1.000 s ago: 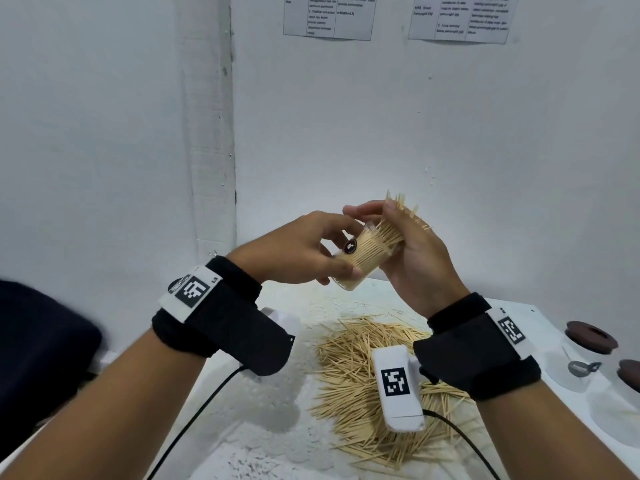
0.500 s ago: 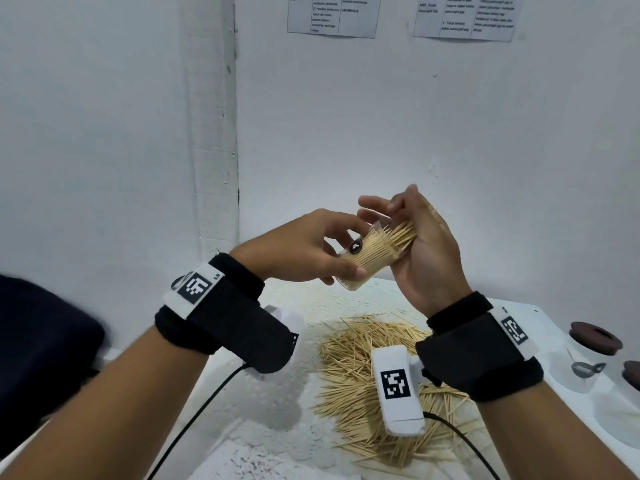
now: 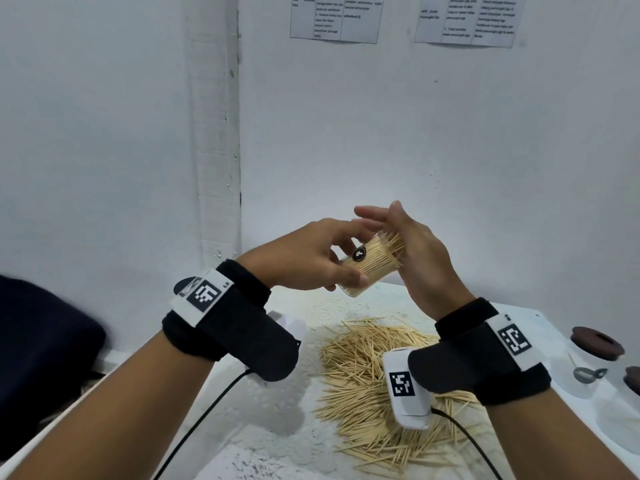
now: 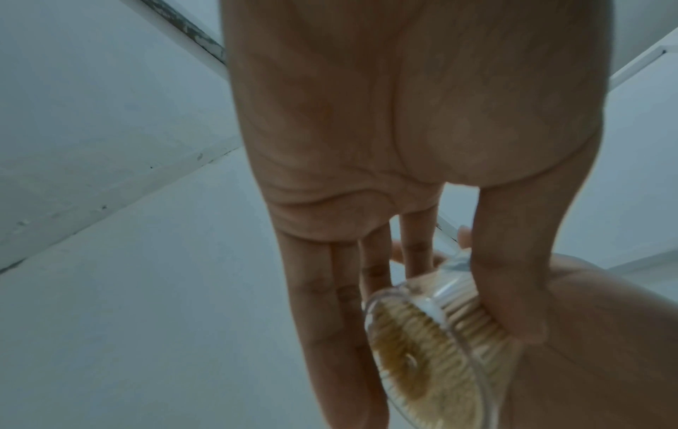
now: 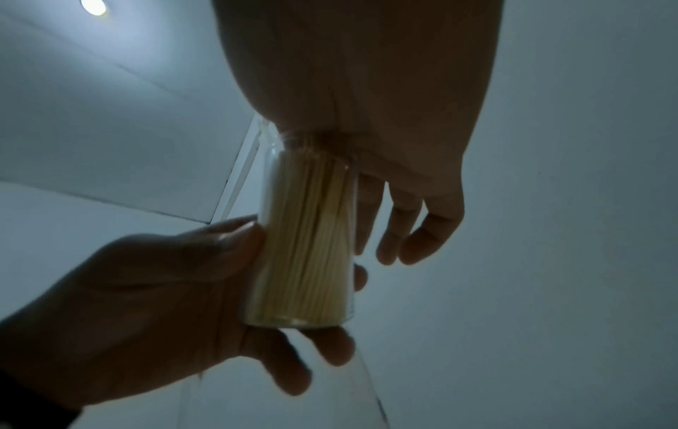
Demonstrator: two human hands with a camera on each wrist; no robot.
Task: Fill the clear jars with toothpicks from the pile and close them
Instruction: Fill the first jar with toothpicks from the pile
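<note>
A clear jar (image 3: 369,266) packed with toothpicks is held tilted in the air above the table. My left hand (image 3: 311,261) grips its body between thumb and fingers. My right hand (image 3: 412,251) has straight fingers, and its palm presses on the toothpick tips sticking out of the jar's mouth. From the left wrist I see the jar's round bottom (image 4: 422,351) and the thumb on its side. The right wrist view has the jar (image 5: 308,241) under my right palm (image 5: 366,87). A loose pile of toothpicks (image 3: 367,386) lies on the white table (image 3: 277,441) below.
At the table's right edge stand clear jars with brown lids (image 3: 596,346), one with a metal clasp (image 3: 587,374). A white wall corner rises behind the table. A dark object (image 3: 38,358) sits at the left. Cables run from both wristbands.
My right hand has opened from grasping the protruding toothpicks to pressing its flat palm on their tips. The toothpicks now stick out less. The left hand keeps its hold on the jar.
</note>
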